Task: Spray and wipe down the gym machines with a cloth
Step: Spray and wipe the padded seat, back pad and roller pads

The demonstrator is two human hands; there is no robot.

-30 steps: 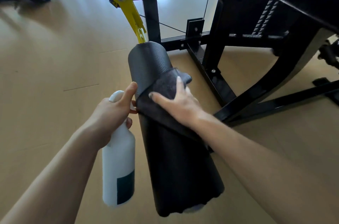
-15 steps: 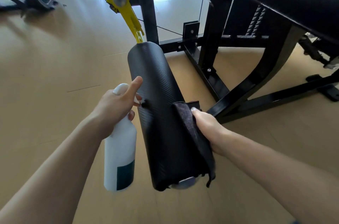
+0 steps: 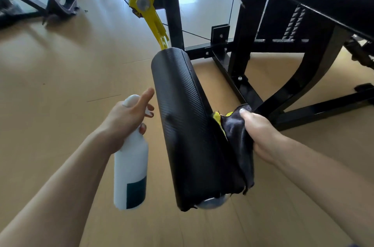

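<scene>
Two hands are busy at the black roller pad (image 3: 188, 125) of the gym machine. A second ago the right hand (image 3: 261, 135) lay flat with fingers spread, pressing the dark cloth (image 3: 236, 141) over the top of the pad; now it has slid down to the pad's right side near the near end, fingers curled shut around the bunched cloth, which touches the pad. The left hand (image 3: 125, 121) stays just left of the pad, wrapped round the neck of the white spray bottle (image 3: 130, 169), forefinger lifted straight. The top looks wiped; the right side and underside probably remain.
</scene>
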